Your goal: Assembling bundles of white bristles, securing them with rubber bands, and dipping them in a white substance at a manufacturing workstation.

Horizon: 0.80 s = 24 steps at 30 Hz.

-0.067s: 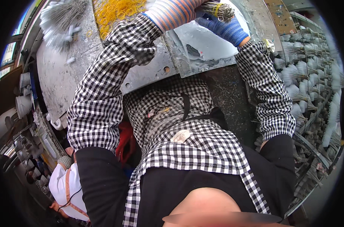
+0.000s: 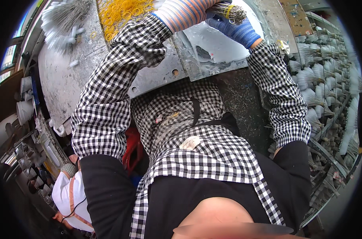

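Observation:
At the top of the view my left hand, in a striped pink, orange and blue glove, is closed round a bundle of wire stems. The looped wire ends stick out to the right, with a yellow rubber band round them. My right hand, in a blue glove, is closed against the bundle from below and the right; its fingertips are partly hidden. What lies at the bundle's other end is hidden behind the left glove. Under both hands is a whitish, worn sheet on the metal worktable.
Yellow rubber bands lie heaped beyond my left forearm. Wire-stemmed brushes with white bristles are piled at the far left. On the right, a rack holds many more such brushes. Another person in white is at lower left, near a red object.

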Available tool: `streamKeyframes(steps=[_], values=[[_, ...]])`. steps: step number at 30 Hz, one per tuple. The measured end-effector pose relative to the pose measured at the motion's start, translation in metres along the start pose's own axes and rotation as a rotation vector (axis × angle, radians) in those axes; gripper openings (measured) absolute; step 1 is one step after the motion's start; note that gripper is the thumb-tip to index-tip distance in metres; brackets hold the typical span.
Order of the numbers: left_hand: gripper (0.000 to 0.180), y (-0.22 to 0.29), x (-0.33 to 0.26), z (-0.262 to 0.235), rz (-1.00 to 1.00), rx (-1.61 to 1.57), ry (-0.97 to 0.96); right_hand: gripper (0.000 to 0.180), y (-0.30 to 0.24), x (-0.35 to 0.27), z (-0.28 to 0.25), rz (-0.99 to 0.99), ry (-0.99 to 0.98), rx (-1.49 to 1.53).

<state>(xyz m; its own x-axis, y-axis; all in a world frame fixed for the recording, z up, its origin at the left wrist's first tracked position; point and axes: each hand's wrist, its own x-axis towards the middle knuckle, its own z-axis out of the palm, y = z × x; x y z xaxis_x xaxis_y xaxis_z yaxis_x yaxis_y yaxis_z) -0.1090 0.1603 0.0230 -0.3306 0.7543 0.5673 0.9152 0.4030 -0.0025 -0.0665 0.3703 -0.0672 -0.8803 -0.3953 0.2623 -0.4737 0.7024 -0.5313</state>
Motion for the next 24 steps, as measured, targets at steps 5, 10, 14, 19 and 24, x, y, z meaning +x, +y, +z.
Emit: streamKeyframes(steps=[5,10,14,19,24], values=[[0.029,-0.001,-0.002,0.007,0.004,0.038,-0.015,0.034,-0.001,-0.001,0.008,0.148,-0.004,0.021],[0.030,-0.002,0.000,0.005,-0.013,0.020,-0.024,0.031,0.022,0.001,0.019,0.178,-0.066,-0.215],[0.034,-0.003,0.000,0.002,-0.049,0.006,-0.070,0.032,0.010,0.005,0.019,0.214,0.012,-0.127],[0.026,-0.007,-0.024,0.008,-0.157,-0.175,0.022,0.025,-0.045,0.008,-0.007,0.158,0.025,-0.098],[0.031,0.026,-0.128,-0.038,-1.019,-1.264,0.984,0.012,-0.138,-0.004,-0.072,-0.023,0.372,-0.003]])
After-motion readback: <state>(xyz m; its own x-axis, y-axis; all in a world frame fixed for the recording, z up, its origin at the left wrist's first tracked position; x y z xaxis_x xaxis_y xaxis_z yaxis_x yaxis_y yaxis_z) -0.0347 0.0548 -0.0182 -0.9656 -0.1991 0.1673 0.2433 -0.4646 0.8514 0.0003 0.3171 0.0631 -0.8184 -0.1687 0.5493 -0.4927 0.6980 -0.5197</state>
